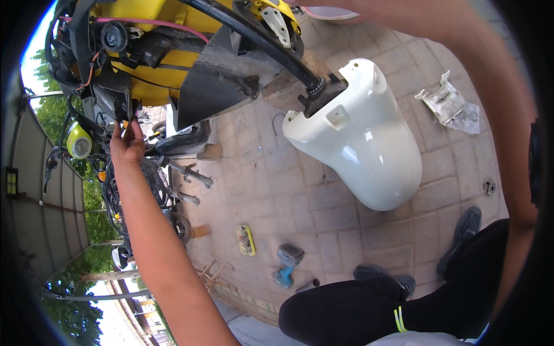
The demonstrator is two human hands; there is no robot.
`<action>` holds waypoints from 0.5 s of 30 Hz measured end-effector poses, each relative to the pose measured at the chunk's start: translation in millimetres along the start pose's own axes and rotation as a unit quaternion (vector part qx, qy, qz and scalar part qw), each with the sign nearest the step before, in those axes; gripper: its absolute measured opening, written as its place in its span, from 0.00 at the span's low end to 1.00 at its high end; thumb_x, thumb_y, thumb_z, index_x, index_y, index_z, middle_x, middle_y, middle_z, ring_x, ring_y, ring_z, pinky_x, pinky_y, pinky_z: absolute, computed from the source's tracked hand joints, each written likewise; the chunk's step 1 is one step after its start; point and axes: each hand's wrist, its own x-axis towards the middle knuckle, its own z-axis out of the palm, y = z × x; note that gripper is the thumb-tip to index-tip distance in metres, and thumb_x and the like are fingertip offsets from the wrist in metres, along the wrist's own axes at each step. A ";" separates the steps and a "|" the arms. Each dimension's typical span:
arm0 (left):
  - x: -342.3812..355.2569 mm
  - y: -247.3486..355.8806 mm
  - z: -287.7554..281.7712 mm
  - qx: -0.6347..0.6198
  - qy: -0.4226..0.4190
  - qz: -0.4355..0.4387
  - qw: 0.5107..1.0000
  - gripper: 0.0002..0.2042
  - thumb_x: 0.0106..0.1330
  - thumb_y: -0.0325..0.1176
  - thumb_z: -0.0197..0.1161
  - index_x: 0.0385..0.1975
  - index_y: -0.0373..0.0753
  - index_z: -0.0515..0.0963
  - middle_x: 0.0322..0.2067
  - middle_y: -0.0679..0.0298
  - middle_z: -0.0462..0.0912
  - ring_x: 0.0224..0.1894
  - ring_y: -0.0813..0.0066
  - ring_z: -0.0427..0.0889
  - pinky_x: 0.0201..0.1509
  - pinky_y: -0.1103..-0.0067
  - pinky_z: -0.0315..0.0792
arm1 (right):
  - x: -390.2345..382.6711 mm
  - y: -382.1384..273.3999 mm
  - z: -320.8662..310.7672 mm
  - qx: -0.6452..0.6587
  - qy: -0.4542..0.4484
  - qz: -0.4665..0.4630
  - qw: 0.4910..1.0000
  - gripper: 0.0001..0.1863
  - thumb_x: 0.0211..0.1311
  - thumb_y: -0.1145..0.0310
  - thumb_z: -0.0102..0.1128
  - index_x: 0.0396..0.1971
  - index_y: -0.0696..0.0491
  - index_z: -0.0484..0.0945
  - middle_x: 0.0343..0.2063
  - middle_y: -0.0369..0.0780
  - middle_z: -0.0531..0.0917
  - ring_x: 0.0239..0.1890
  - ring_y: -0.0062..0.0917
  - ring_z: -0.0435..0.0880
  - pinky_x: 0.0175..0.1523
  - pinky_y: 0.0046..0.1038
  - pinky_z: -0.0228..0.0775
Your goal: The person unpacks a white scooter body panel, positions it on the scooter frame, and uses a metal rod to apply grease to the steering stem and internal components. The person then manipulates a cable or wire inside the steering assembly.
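Note:
A yellow scooter body (179,66) with black plastic and wiring fills the upper left, a black tube (271,49) running diagonally from it. My left hand (128,139) has its fingers closed on the lower edge of a black plastic part (114,95) at that body, with a small orange piece by the fingertips. My right hand (369,11) is at the top edge, mostly cut off, its fingers hidden. A glossy white curved scooter panel (369,150) sits below the tube's lower end, around a dark fork fitting (323,92).
A cordless drill (284,274), yellow box (245,239) and short metal cylinder (309,286) lie on the paving. A white plastic part (444,104) with a bag lies right, near small metal rings (489,186). Other two-wheelers (167,196) stand left under a canopy. My knees are at the bottom right.

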 end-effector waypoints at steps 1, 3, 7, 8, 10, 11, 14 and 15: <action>4.9 -2.7 -4.4 0.005 0.012 0.018 1.000 0.19 0.65 0.35 0.66 0.44 0.22 0.73 0.43 0.47 0.81 0.47 0.56 0.82 0.51 0.70 0.82 | -5.0 2.8 8.0 -0.022 0.018 0.004 1.000 0.30 0.59 0.47 0.53 0.39 0.63 0.82 0.33 0.51 0.85 0.36 0.38 0.84 0.43 0.32 0.75; 12.6 -5.6 -9.8 0.015 0.032 0.053 0.998 0.22 0.64 0.35 0.67 0.48 0.21 0.72 0.48 0.43 0.79 0.51 0.52 0.80 0.51 0.69 0.83 | 1.6 3.2 6.9 -0.033 -0.038 0.042 0.998 0.29 0.59 0.47 0.53 0.40 0.62 0.83 0.34 0.50 0.85 0.37 0.38 0.84 0.44 0.32 0.75; 14.1 -5.1 -17.2 0.000 0.020 0.032 0.999 0.22 0.63 0.34 0.68 0.48 0.22 0.72 0.48 0.44 0.79 0.50 0.53 0.81 0.52 0.67 0.82 | -4.0 34.3 10.0 -0.004 -0.043 -0.058 0.997 0.29 0.58 0.47 0.54 0.42 0.60 0.83 0.36 0.50 0.85 0.40 0.38 0.83 0.47 0.33 0.74; 11.4 -12.2 -13.2 0.007 0.024 0.027 0.999 0.22 0.63 0.34 0.68 0.47 0.22 0.72 0.46 0.45 0.80 0.48 0.54 0.81 0.52 0.68 0.82 | -7.7 33.9 9.8 -0.003 -0.048 -0.064 0.997 0.29 0.58 0.47 0.53 0.42 0.60 0.83 0.37 0.50 0.85 0.41 0.38 0.83 0.47 0.33 0.74; -1.5 -26.8 0.2 0.016 0.030 0.020 0.999 0.21 0.63 0.35 0.68 0.45 0.24 0.72 0.42 0.48 0.81 0.45 0.58 0.83 0.51 0.71 0.82 | -7.5 36.4 3.5 0.021 -0.062 -0.077 0.995 0.29 0.58 0.47 0.53 0.42 0.60 0.83 0.39 0.50 0.85 0.43 0.39 0.83 0.48 0.33 0.74; -3.8 -23.8 1.3 0.003 0.023 0.009 1.000 0.21 0.63 0.35 0.68 0.45 0.24 0.72 0.42 0.48 0.80 0.45 0.58 0.83 0.51 0.71 0.82 | -5.7 39.1 0.3 0.048 -0.074 -0.083 0.993 0.29 0.58 0.47 0.53 0.42 0.60 0.83 0.39 0.50 0.85 0.43 0.39 0.83 0.49 0.33 0.74; -12.0 -20.5 7.3 -0.029 0.010 -0.021 0.999 0.21 0.64 0.35 0.67 0.47 0.23 0.71 0.44 0.48 0.79 0.45 0.56 0.83 0.49 0.71 0.83 | -14.7 36.0 5.7 0.017 -0.030 -0.073 0.997 0.29 0.58 0.47 0.53 0.43 0.60 0.83 0.40 0.50 0.84 0.44 0.39 0.83 0.49 0.33 0.73; -15.5 -25.1 8.8 -0.026 0.008 -0.022 0.999 0.21 0.64 0.35 0.67 0.47 0.23 0.71 0.44 0.47 0.79 0.46 0.56 0.82 0.49 0.71 0.83 | -15.7 35.6 7.1 0.004 -0.022 -0.068 0.997 0.29 0.58 0.47 0.53 0.43 0.60 0.83 0.40 0.50 0.84 0.44 0.39 0.83 0.50 0.33 0.73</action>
